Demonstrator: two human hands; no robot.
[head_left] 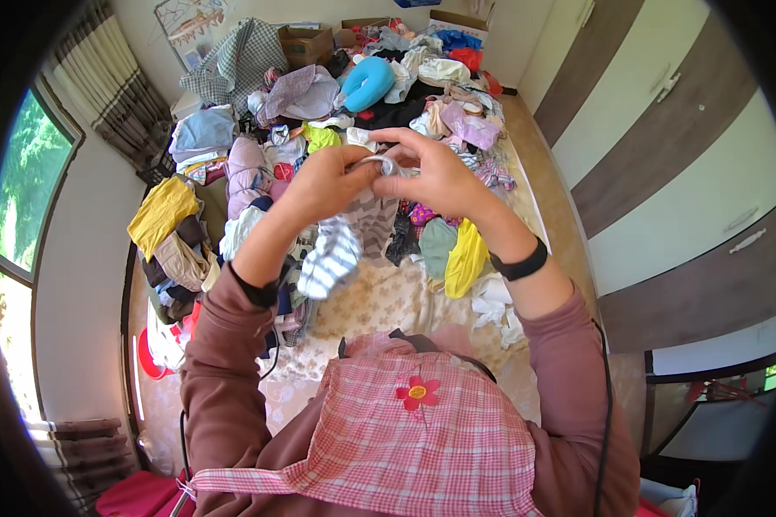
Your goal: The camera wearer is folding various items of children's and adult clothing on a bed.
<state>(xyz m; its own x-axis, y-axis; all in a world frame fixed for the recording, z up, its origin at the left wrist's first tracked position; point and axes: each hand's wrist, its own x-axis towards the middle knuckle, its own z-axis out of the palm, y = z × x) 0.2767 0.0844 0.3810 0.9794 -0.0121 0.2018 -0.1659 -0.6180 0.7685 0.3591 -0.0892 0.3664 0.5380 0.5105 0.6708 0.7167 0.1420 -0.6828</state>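
In front of me, above the bed, my left hand (334, 178) and my right hand (435, 172) come together, both closed on a whitish-grey piece of cloth (390, 165). The fingers pinch its gathered edge, and part of it is hidden behind them. Below my left hand hangs a white, grey-striped sock (329, 258), slightly blurred; whether it joins the cloth in my fingers I cannot tell. Just under both hands shows a grey zigzag-patterned cloth (372, 226). Whether that is held or lies on the bed is unclear.
Heaped clothes cover the far bed, with a blue neck pillow (368, 84) among them. A folded yellow garment (162, 215) tops a pile at left; another yellow garment (466, 260) lies right of centre. The patterned bedsheet (388, 302) shows nearer me. Cabinets (664, 155) line the right.
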